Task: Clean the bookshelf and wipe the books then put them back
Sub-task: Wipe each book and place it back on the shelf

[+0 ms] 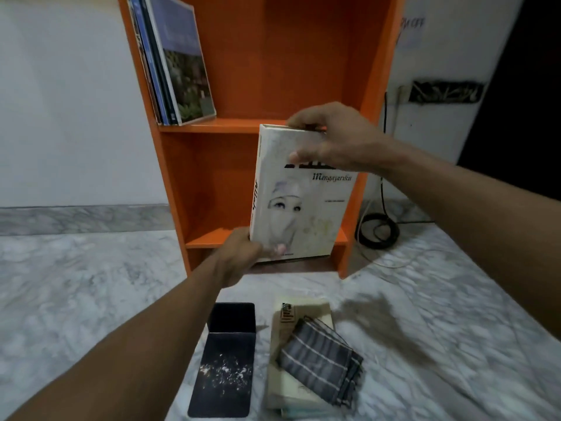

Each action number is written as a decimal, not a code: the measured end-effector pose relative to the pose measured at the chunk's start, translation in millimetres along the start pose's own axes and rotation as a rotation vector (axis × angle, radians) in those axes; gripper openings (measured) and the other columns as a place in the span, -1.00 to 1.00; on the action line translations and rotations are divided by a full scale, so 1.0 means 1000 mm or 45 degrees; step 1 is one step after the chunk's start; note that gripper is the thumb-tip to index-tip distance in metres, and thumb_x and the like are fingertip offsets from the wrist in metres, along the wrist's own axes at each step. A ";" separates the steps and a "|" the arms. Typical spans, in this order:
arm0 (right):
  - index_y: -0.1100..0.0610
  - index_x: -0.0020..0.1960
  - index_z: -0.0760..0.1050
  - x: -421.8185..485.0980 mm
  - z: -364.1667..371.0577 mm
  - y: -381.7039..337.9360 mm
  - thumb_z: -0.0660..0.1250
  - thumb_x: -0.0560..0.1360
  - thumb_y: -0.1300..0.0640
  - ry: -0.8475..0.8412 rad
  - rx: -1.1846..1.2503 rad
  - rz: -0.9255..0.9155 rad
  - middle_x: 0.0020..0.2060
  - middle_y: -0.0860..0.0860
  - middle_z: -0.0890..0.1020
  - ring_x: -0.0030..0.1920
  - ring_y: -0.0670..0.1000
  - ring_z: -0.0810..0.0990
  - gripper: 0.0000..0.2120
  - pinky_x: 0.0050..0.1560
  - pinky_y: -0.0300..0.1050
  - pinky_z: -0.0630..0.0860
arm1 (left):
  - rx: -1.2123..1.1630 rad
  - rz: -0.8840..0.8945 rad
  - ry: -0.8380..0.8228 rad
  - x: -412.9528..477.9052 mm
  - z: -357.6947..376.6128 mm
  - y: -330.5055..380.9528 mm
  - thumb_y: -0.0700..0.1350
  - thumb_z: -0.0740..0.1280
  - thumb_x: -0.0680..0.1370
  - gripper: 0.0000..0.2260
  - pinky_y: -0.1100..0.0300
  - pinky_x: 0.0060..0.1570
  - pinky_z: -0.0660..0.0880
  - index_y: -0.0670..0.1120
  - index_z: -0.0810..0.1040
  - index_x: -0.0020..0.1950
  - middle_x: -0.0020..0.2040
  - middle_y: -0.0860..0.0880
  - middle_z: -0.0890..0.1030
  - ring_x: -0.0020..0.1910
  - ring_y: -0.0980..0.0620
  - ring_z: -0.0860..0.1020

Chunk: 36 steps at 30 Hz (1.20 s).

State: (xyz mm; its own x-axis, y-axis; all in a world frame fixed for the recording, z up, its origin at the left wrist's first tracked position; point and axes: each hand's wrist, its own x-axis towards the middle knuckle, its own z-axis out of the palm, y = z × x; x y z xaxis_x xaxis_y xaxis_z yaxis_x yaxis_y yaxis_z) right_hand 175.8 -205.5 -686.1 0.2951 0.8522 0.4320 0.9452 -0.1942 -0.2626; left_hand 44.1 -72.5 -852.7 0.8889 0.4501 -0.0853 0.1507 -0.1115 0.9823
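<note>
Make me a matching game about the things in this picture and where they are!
Things:
1. white book
2. striped cloth
3. blue books
4. coiled cable

Places:
A. leaning on the upper level of the bookshelf
B. held by the left hand and right hand
C. on the floor, right of the bookshelf
D. lying on a pale book on the floor

Pairs: 1-B, 2-D, 3-A, 4-C
</note>
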 end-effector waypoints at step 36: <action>0.05 0.48 0.25 0.275 0.046 0.045 0.36 0.52 0.26 -0.202 1.191 0.592 0.15 0.18 0.59 0.03 0.24 0.59 -0.42 0.04 0.42 0.50 | 0.806 -0.009 1.298 0.111 -0.124 0.180 -0.18 0.35 0.59 -0.66 0.00 0.11 0.52 -0.21 0.32 0.30 -0.01 -0.06 0.57 0.16 -0.16 0.54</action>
State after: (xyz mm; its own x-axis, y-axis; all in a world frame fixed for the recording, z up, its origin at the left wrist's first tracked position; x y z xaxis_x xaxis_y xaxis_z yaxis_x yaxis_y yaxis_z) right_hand 292.6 42.3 -618.5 0.5147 0.8572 0.0181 0.2395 -0.1235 -0.9630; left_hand 116.2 66.6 -664.5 0.1786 0.9149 0.3620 0.5944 -0.3936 0.7013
